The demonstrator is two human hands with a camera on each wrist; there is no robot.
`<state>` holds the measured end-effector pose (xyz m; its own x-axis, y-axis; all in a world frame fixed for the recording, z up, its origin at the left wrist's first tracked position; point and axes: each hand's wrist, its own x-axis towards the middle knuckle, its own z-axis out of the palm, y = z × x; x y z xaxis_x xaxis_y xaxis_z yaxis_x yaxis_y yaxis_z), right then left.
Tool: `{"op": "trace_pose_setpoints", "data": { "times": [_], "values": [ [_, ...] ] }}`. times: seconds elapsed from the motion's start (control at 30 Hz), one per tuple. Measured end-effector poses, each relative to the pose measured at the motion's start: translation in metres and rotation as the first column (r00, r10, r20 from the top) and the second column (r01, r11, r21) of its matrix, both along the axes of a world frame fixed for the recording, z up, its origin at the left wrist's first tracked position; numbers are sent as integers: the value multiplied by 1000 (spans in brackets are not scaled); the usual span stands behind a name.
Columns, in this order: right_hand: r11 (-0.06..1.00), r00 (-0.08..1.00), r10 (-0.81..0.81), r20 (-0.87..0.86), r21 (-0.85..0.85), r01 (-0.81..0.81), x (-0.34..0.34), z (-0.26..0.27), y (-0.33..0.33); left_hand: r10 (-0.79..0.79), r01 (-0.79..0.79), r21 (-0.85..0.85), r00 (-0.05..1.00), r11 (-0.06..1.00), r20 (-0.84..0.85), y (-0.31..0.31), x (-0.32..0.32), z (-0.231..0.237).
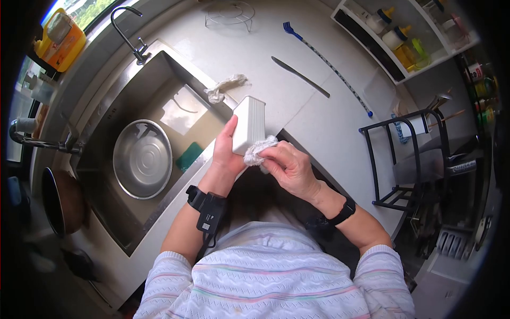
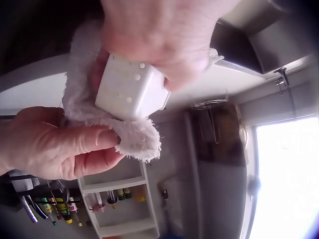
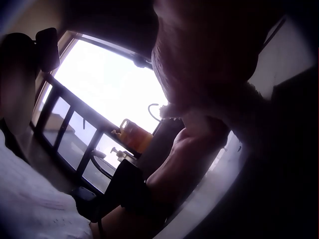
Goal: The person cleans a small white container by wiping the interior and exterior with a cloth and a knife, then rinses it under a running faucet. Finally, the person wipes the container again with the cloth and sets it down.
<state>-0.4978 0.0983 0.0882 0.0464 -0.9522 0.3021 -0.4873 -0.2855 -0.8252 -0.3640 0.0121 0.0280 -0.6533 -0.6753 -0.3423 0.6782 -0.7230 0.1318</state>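
A white, ribbed, box-shaped container (image 1: 248,125) is gripped in my left hand (image 1: 226,151), just past the sink's front edge. Its end face, dotted with small round marks, shows in the left wrist view (image 2: 122,89). My right hand (image 1: 289,167) pinches a fluffy white cloth (image 1: 258,151) between thumb and fingers. That cloth lies against the container's near end and wraps around its side in the left wrist view (image 2: 139,139). The right wrist view is dark, with the hands mostly in shadow.
Left of me is a steel sink (image 1: 101,175) holding a metal basin (image 1: 142,159) and a green scouring pad (image 1: 188,157). A crumpled rag (image 1: 226,87), a knife (image 1: 300,77), a long blue-ended stick (image 1: 334,69) and a wire stand (image 1: 230,16) lie on the counter. A black rack (image 1: 372,165) stands right.
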Motion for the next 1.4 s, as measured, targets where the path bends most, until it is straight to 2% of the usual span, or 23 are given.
{"op": "trace_pose_setpoints", "data": {
  "times": [0.07, 0.1, 0.13, 0.2, 0.23, 0.3, 0.4, 0.47, 0.57, 0.6, 0.67, 0.77, 0.93, 1.0, 1.03, 1.1, 1.13, 1.17, 1.2, 1.23, 1.27, 1.33, 1.4],
  "values": [
    [997, 997, -78, -2, 0, 78, -9, 0, -1, -32, 33, 3, 992, 999, -120, -7, 7, -1],
    [987, 984, -163, 77, 11, 162, -15, -7, -10, -121, 113, -46, 966, 993, -229, -7, 14, 5],
    [966, 924, -253, 288, 127, 225, -20, -10, -13, -121, 113, -46, 966, 993, -228, -7, 14, 4],
    [967, 891, -253, 378, 127, 221, -25, -6, -18, -204, 170, -199, 966, 965, -162, -7, 6, 5],
    [965, 890, -259, 374, 124, 229, -22, -2, -17, -105, 108, -46, 993, 993, 55, -3, -4, 12],
    [982, 954, -189, 232, 18, 190, -8, 0, -16, -135, 141, -105, 989, 984, 63, 3, -7, 18],
    [963, 950, -259, 174, -36, 269, -9, -8, -26, -160, 158, -199, 987, 967, 6, 9, -5, 13],
    [957, 953, -269, 141, -74, 281, -14, -4, -34, -261, 236, -302, 964, 924, -47, 7, 0, 7],
    [940, 945, -314, 95, -110, 324, -30, -1, -44, -161, 176, -188, 982, 966, 95, 1, 15, 13],
    [926, 931, -355, 83, -109, 363, -38, -1, -46, -137, 176, -348, 981, 921, 134, -2, 30, 21],
    [925, 903, -349, 250, -62, 375, -56, 5, -50, -75, 173, -490, 974, 854, 212, -2, 58, 23],
    [922, 920, -334, 206, -130, 364, -75, 13, -52, -98, 218, -594, 969, 774, 228, -4, 101, 26],
    [918, 919, -362, 155, -109, 380, -92, 7, -66, 28, 166, -658, 962, 734, 273, 7, 144, 46],
    [910, 918, -379, 120, -132, 393, -95, -4, -75, 5, 152, -771, 980, 619, 197, 9, 161, 49],
    [920, 925, -357, 135, -122, 373, -96, -14, -80, 50, 120, -776, 980, 619, 192, 13, 167, 54],
    [917, 907, -396, -146, -116, 382, -99, -44, -87, 83, 130, -785, 971, 606, 225, 17, 185, 57],
    [926, 917, -375, -135, -108, 362, -105, -65, -90, 93, 141, -797, 966, 587, 240, 21, 193, 58],
    [916, 850, -402, -341, -150, 373, -113, -87, -92, 116, 135, -794, 961, 593, 250, 27, 202, 62],
    [908, 740, -416, -528, -197, 370, -115, -100, -94, 150, 149, -698, 925, 700, 349, 35, 211, 69],
    [912, 724, -377, -578, -95, 400, -110, -93, -97, 176, 140, -588, 877, 797, 447, 44, 220, 74],
    [920, 747, -367, -554, -97, 380, -115, -100, -100, 210, 115, -581, 861, 805, 462, 51, 230, 74],
    [933, 790, -344, -508, -90, 349, -126, -111, -105, 255, 151, -463, 667, 873, 700, 66, 254, 74],
    [944, 829, -315, -461, -68, 322, -132, -113, -106, 344, 71, -460, 564, 885, 751, 91, 285, 74]
  ]
}}
